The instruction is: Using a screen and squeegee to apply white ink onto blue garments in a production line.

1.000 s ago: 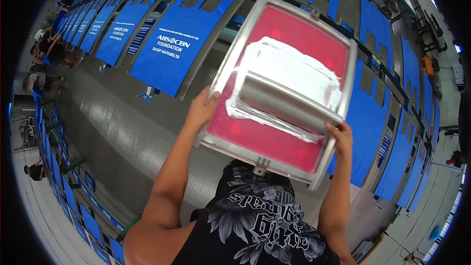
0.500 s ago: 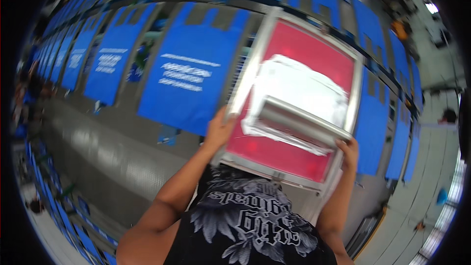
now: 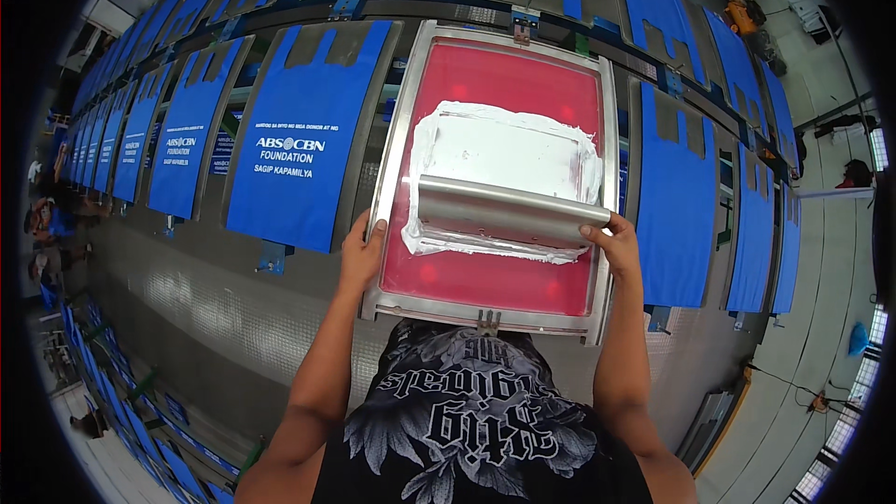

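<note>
While the screen frame (image 3: 403, 121) is being held right in front of the body, taken here as the clock's centre, its left rail is gripped at eight o'clock by the left hand (image 3: 360, 252), and at four o'clock the end of the metal squeegee (image 3: 509, 213) is pinched by the right hand (image 3: 618, 243); whether the rail is also being clasped there cannot be told. And here is the danger: if one side were lifted faster than the other, the squeegee could be sent sliding down the red mesh (image 3: 504, 75), with only its four o'clock end restrained. White ink (image 3: 504, 149) is heaped around it, so a streak could be dragged toward the rails, or the thumb could be smeared and that mark passed on to clean cloth. What lies beneath the frame is hidden, so alignment can't be judged; if it were set down askew, a crooked or doubled print could be left. Close by, too, are the printed blue sheet (image 3: 289, 131) at nine o'clock and another blue sheet (image 3: 677, 224) at three, either of which could be scuffed by a swinging corner.
</note>
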Demonstrator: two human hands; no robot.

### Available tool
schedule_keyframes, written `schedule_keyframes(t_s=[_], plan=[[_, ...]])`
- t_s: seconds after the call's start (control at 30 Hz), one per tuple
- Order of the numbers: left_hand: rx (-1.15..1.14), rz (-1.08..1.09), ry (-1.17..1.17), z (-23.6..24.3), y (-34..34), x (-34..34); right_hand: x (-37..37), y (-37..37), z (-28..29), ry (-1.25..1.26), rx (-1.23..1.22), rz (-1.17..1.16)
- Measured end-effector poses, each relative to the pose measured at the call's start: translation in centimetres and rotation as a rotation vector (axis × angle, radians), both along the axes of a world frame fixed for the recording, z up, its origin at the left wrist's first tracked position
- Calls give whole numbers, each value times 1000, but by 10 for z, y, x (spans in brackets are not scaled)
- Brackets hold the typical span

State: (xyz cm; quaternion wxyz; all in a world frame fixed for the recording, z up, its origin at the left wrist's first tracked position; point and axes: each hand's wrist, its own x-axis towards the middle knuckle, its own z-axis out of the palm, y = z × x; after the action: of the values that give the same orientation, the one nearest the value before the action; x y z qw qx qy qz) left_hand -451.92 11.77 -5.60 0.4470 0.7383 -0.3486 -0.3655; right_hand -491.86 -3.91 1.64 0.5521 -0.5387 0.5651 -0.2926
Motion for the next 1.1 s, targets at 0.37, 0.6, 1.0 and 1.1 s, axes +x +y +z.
schedule_keyframes(t_s=[0.37,0.6,1.0,1.1], plan=[[56,-24,35,-6,-17,-6,-13,-17,-23,93,14,-36],[69,-24,71,-28,-23,-1,-24,-20,-43,35,43,45],[103,-80,-291,-40,-20,2,-18,-15,-28,167,55,117],[-25,-165,-673,20,-30,-18,-10,1,12,618,-85,437]])
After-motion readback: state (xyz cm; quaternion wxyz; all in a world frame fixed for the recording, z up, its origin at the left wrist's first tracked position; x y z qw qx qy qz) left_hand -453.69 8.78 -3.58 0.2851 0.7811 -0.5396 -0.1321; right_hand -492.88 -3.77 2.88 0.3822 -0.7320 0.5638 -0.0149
